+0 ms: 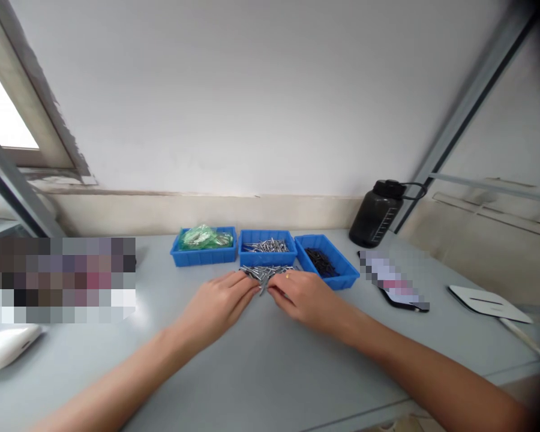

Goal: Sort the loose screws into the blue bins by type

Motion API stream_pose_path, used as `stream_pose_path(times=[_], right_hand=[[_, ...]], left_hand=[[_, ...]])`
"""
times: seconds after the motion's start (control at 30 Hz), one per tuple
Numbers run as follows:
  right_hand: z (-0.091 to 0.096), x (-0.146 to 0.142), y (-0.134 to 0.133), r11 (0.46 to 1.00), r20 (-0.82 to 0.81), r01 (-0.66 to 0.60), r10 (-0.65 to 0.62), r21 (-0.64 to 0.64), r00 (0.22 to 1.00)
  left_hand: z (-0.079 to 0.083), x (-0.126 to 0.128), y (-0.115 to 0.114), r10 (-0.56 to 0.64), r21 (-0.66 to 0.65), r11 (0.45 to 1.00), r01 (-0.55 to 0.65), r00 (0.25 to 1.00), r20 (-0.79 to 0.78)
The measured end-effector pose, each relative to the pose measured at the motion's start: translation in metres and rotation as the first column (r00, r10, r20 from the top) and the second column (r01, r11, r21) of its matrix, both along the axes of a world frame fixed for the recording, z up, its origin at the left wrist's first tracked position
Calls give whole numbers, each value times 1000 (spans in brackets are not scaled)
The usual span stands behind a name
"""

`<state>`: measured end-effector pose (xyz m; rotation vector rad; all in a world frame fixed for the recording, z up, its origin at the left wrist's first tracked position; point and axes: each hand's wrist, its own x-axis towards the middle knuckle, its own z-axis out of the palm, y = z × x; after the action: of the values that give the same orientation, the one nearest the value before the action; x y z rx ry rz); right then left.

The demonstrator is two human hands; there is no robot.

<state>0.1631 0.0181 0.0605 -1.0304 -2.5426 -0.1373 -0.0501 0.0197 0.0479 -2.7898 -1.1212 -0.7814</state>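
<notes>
A loose pile of thin silver metal pins (264, 273) lies on the grey table (252, 372), just in front of the middle blue bin (267, 260). My left hand (222, 294) is at the left side of the pile, thumb and fingers closed together at its edge. Opposite it, my right hand (303, 297), with a ring on one finger, is also closed, its fingertips against the pile's right side. What either hand pinches is too small to make out. More silver pins (270, 245) fill part of the middle bin.
The left blue bin (204, 258) holds a green plastic bag (202, 236); the right one (345, 281) holds dark pins (321, 263). A black bottle (373, 219), a phone (393, 282) and a white flat device (488, 304) stand or lie rightward. A white rounded object (9, 347) is at left.
</notes>
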Motion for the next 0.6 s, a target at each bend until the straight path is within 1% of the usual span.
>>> stream_pose_path(times=[0.13,0.2,0.3,0.43,0.53,0.6], right_hand=[[-1,1,-1,996,-118,-64,72,62,990],[-2,0,-3,990,-145,-106,119,94,982],[-2,1,-3,987,-164,-110,129,118,978],[1,4,1,996,-160,-11,25,84,987],[1,3,3,999,-83,15,-12,34,996],[0,1,3,1000,-14,15,-15,-15,1000]], left_hand=[[-2,1,2,-9,37,999,13,993,-119],[-1,1,2,-20,29,999,24,992,-124],[-1,1,2,-13,14,1000,14,998,-58],[-3,-1,5,25,12,1000,-26,997,70],[-3,-3,6,38,31,999,-43,989,142],[-2,-3,4,14,45,999,-22,985,170]])
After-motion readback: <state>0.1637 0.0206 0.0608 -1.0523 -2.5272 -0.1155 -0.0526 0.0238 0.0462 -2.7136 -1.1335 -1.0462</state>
